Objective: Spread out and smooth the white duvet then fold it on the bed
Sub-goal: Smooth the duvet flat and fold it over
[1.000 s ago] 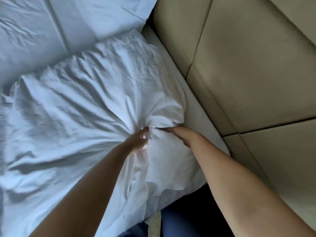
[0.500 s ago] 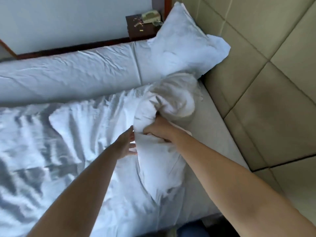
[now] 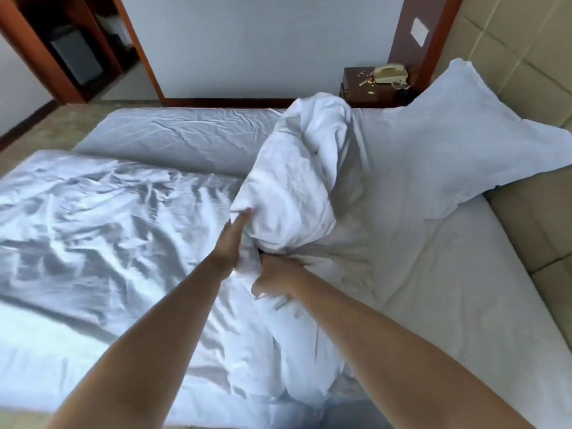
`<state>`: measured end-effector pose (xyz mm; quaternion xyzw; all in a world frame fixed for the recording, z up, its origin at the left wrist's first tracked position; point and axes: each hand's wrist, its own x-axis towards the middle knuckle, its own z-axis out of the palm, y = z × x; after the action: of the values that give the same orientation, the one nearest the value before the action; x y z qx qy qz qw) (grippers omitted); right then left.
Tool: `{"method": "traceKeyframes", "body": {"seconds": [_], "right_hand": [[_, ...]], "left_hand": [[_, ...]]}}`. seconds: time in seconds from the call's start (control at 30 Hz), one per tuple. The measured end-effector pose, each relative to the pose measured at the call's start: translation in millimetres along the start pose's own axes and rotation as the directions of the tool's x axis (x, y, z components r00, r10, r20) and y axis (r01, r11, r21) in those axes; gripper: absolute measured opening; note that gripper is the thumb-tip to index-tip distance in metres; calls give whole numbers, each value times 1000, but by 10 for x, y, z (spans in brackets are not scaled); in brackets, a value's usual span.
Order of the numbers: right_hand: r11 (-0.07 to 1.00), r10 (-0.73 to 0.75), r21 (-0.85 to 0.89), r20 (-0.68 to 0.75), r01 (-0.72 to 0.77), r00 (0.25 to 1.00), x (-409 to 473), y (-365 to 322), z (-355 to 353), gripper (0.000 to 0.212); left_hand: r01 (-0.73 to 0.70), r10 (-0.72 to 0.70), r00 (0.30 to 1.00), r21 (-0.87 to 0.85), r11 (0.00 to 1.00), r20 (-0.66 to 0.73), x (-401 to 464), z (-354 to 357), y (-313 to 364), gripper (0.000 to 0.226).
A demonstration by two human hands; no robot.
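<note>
The white duvet (image 3: 93, 230) lies crumpled over the left and middle of the bed (image 3: 458, 305). Its near right corner is lifted into a puffed bunch (image 3: 297, 187) that stands above the mattress. My right hand (image 3: 275, 277) grips the duvet fabric at the base of that bunch, fingers curled into the cloth. My left hand (image 3: 230, 243) lies flat with straight fingers against the left side of the bunch, fingertips touching its lower edge.
A white pillow (image 3: 458, 144) lies at the head of the bed on the right, against the beige padded headboard (image 3: 532, 88). Behind it stands a dark nightstand (image 3: 365, 88) with a telephone (image 3: 390, 72). A wooden shelf unit (image 3: 71, 48) stands at far left.
The duvet corner that both hands pinched on the mattress has been pulled up and toward the far side into a tall bunch. My left hand has let go and straightened. The view has risen.
</note>
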<state>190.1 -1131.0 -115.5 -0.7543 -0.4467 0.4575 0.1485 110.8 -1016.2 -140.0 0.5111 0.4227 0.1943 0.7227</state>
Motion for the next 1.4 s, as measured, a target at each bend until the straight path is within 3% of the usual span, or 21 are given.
{"method": "traceKeyframes", "body": {"seconds": [0.07,0.17,0.2,0.33,0.43,0.5,0.77,0.87,0.97,1.07,1.1,1.17,1.2,1.23,1.27,1.3,1.33,1.37,1.4], "right_hand": [[998,34,-49,49,-32,998,35,-61,153,73],[991,98,-95,85,-90,992,159,-21,249,71],[989,116,-99,99,-106,988,212,11,263,71],[982,132,-150,99,-116,986,354,185,260,71],[985,114,-134,59,-105,992,489,185,188,75],[989,78,-125,20,-75,997,596,60,125,77],[988,-32,-153,-122,13,992,1086,-1048,311,72],[989,-69,-143,-140,49,988,1367,-1477,610,87],[981,10,-195,-44,-19,999,1682,-1672,1017,89],[966,35,-257,115,-4,993,1823,-1640,1510,69],[981,-18,-193,82,34,996,1803,-1649,1634,60],[983,-177,-82,-179,165,968,1720,-1678,1772,45],[964,-267,-99,-384,248,884,1684,-1673,1797,40],[943,-330,-165,-584,290,742,1644,-1653,1793,36],[938,-344,-239,-733,251,587,1612,-1623,1766,34],[955,-296,-252,-822,154,487,1573,-1578,1724,38],[982,-183,-183,-863,46,470,1519,-1530,1676,50],[996,-17,-61,-846,-66,532,1449,-1476,1651,71],[982,161,52,-741,-183,652,1361,-1397,1668,94]], "left_hand": [[-66,69,998,225,972,-2,49,-68,-8,69],[-1,28,998,439,898,-56,266,-85,-114,133],[27,-18,1000,500,866,-22,327,-66,-154,142],[81,-141,990,737,671,20,530,131,-299,132],[-16,-38,999,916,401,34,675,141,-239,103],[-76,32,997,943,324,70,787,45,-84,84],[-285,265,948,846,451,178,977,-1027,679,102],[-311,293,939,814,490,182,1032,-1615,806,99],[-123,170,985,843,524,37,1112,-2271,688,91],[127,-75,992,749,651,-104,1064,-2814,305,66],[208,-176,977,689,694,-118,1018,-2913,178,56],[335,-334,935,595,730,-116,932,-3008,-37,43],[371,-388,917,567,735,-97,899,-3024,-146,42],[390,-424,903,551,738,-72,838,-3006,-216,45],[398,-447,893,536,744,-42,772,-2969,-257,50],[410,-471,882,512,754,-14,703,-2920,-287,57],[424,-489,872,484,766,9,644,-2881,-333,61],[426,-496,867,465,776,35,562,-2828,-356,59],[422,-500,864,457,783,60,458,-2771,-356,56]]}}
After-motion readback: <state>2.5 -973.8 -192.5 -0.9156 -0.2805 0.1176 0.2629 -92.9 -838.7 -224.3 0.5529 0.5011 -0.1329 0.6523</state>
